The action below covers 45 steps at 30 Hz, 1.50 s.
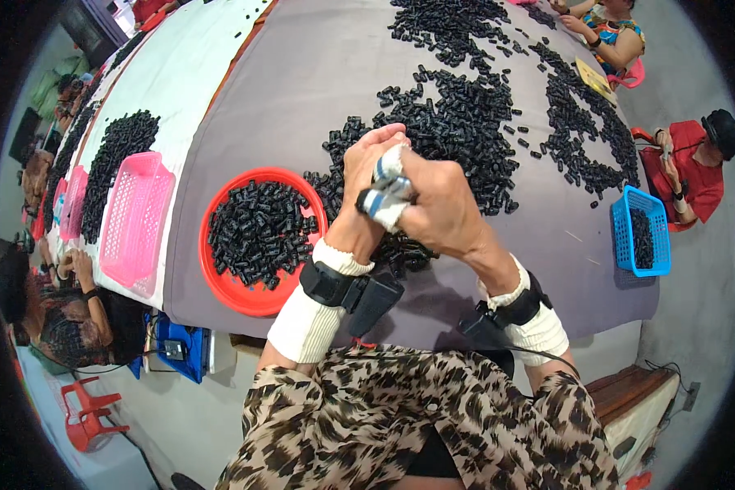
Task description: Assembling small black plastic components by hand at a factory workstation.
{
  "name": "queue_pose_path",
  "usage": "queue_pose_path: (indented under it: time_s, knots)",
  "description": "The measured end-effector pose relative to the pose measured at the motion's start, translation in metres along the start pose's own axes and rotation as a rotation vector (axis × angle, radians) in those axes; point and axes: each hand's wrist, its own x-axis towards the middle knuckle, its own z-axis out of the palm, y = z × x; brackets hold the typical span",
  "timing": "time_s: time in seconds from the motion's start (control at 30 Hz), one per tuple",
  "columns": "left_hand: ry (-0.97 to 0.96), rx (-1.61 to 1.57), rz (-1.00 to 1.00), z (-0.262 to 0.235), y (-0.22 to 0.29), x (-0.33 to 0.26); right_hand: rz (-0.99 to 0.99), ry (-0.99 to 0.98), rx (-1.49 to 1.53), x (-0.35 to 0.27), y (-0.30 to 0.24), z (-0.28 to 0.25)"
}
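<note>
My left hand [359, 175] and my right hand [445, 200] come together over the table, in front of the big heap of small black cylindrical plastic pieces [465, 114]. Bunched between them is a white cloth [390, 192] with blue stripes. My right fingers curl tightly round it, while the left hand closes against its other side, the fingertips partly hidden behind the right hand. A small black end [368, 202] shows at the cloth's edge; whether it is one of the pieces I cannot tell. Left of my forearm sits a round red tray [208, 265] full of such pieces.
A pink basket [139, 220] stands on the left, beside another black heap [122, 155]. At the right edge is a blue basket [663, 241] with black pieces. One person in red [698, 175] sits on the right; others sit around the tables. Straps with black devices [371, 302] circle my wrists.
</note>
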Motion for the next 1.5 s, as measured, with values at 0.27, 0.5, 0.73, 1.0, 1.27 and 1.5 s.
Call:
queue_pose_path:
  time_s: [0.27, 0.5, 0.73, 1.0, 1.27, 1.5]
  knots:
    - [0.046, 0.124, 0.016, -0.003, -0.003, 0.008, -0.067, -0.031, -0.060, 0.000, -0.005, 0.012]
    - [-0.089, -0.230, 0.017, -0.015, -0.022, 0.019, 0.005, 0.020, -0.035, 0.010, 0.003, 0.005]
    - [0.149, 0.122, -0.121, 0.003, -0.001, 0.006, -0.205, -0.075, -0.141, -0.016, -0.001, 0.023]
    - [-0.028, -0.404, -0.083, -0.012, -0.017, 0.016, -0.012, 0.050, -0.123, 0.010, 0.019, 0.010]
    - [0.132, 0.041, -0.144, 0.000, -0.004, 0.010, -0.106, -0.003, -0.101, -0.014, 0.011, 0.020]
    - [0.094, -0.020, -0.142, -0.006, -0.009, 0.017, -0.131, 0.090, -0.061, -0.008, 0.011, 0.022]
